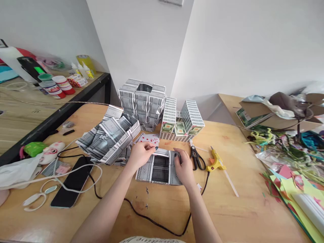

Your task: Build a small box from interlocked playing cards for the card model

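A flat frame built of patterned playing cards (159, 167) lies on the wooden table (243, 209) in front of me, with a dark opening in its middle. My left hand (140, 153) rests at its upper left corner, fingers pinched on a card edge. My right hand (182, 166) presses down on the frame's right side with curled fingers. Face-up cards with red diamonds (149, 138) lie just behind my left hand.
Behind stand a tall card-built structure (143, 101), a slanted card panel (108, 138) and packs of card boxes (181, 121). Scissors (197, 158) and a yellow glue gun (215, 162) lie to the right. A phone (72, 184) and cables sit left; craft paper scraps (296, 182) right.
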`<state>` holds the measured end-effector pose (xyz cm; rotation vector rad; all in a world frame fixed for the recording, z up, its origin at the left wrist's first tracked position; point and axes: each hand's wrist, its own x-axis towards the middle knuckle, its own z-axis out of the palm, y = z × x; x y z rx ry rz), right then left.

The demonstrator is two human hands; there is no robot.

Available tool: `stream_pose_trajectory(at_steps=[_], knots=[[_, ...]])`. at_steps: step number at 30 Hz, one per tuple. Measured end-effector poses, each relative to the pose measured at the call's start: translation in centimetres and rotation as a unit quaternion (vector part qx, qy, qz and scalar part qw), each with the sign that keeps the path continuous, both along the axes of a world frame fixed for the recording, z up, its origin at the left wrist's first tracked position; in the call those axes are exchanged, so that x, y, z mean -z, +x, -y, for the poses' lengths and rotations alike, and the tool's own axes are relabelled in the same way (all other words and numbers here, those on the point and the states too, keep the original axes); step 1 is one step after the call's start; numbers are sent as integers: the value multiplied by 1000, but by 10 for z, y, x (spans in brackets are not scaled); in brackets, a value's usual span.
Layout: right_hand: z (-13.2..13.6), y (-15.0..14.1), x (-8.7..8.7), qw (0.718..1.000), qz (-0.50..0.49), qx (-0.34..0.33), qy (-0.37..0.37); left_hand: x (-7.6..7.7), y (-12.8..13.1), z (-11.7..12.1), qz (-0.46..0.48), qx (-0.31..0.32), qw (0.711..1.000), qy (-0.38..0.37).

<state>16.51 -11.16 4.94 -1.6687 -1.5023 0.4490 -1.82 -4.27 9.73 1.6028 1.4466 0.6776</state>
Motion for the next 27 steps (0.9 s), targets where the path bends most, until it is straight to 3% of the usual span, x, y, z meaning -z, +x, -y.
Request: stream_pose_trajectory(at_steps=[8,12,21,27], knots=[[1,2,1,1000,3,-9,-6,-6,5,2,31,22,999,-3],[1,2,-4,998,34,-51,2,-3,6,1,2,23,1000,19],[-23,-7,-21,972,163,-166,-26,12,6,2,-168,43,974,143],[-29,-14,-25,962,199,-183,-43,19,-11,-1,-144,34,964,220]])
